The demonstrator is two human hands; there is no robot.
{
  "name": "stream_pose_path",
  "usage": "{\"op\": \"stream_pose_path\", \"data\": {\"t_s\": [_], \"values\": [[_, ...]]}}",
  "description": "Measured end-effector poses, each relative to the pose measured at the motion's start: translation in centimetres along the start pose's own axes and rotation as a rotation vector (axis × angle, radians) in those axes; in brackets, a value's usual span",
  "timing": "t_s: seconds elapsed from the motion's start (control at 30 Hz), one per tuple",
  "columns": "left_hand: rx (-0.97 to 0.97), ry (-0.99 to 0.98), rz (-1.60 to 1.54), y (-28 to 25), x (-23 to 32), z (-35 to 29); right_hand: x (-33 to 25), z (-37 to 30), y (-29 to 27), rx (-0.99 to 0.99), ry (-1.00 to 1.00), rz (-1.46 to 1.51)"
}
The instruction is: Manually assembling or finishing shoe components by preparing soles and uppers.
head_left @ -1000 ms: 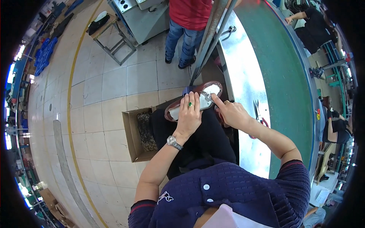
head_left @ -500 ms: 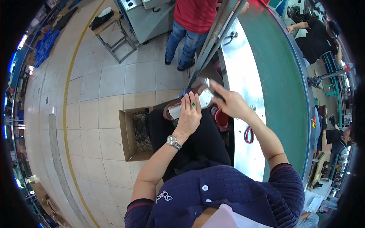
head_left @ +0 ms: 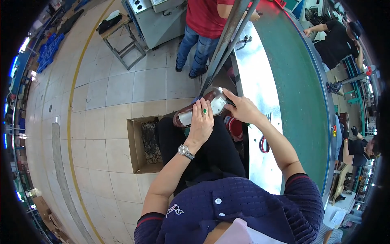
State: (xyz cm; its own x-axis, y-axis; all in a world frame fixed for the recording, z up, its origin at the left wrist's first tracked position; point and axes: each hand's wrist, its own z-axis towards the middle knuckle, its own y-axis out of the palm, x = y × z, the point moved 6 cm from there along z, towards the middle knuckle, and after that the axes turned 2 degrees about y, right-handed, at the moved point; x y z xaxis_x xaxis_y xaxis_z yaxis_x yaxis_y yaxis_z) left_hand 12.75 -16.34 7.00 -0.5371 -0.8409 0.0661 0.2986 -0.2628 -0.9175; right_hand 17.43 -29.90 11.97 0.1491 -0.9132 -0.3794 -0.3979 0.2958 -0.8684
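A brown shoe upper (head_left: 177, 119) with a white underside (head_left: 218, 106) lies across my lap, bottom up. My left hand (head_left: 202, 121) is closed over its middle, fingers wrapped across the white face. In my right hand (head_left: 244, 109) is a hammer (head_left: 218, 92), gripped by its handle. The metal head is at the shoe's far right end; whether it touches there I cannot tell. Most of the handle is hidden by my fingers.
An open cardboard box (head_left: 138, 146) with dark wiry material stands left of my legs. A red can (head_left: 235, 127) is beside my right knee. Scissors (head_left: 265, 143) lie on the metal bench edge (head_left: 260, 81), beside a green conveyor belt (head_left: 298, 101). Another person (head_left: 205, 24) stands ahead.
The hammer head has come down closer to the shoe's end, and my right hand has shifted slightly with it. My left hand keeps its hold on the shoe.
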Motion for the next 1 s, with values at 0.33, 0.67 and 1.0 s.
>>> {"op": "stream_pose_path", "data": {"t_s": [0.33,0.67,1.0], "values": [[0.078,-0.003,-0.025,-0.4,0.2,-0.3,-2.3,-1.1,0.8,0.066,-0.162,-0.162],[0.157,0.028,-0.054,-0.7,0.1,-1.0,-5.1,-2.0,-0.4,0.332,-0.212,-0.016],[-0.187,-0.126,0.201,-2.4,-2.2,-1.0,-4.5,-1.1,1.3,0.165,-0.186,-0.23]]}}
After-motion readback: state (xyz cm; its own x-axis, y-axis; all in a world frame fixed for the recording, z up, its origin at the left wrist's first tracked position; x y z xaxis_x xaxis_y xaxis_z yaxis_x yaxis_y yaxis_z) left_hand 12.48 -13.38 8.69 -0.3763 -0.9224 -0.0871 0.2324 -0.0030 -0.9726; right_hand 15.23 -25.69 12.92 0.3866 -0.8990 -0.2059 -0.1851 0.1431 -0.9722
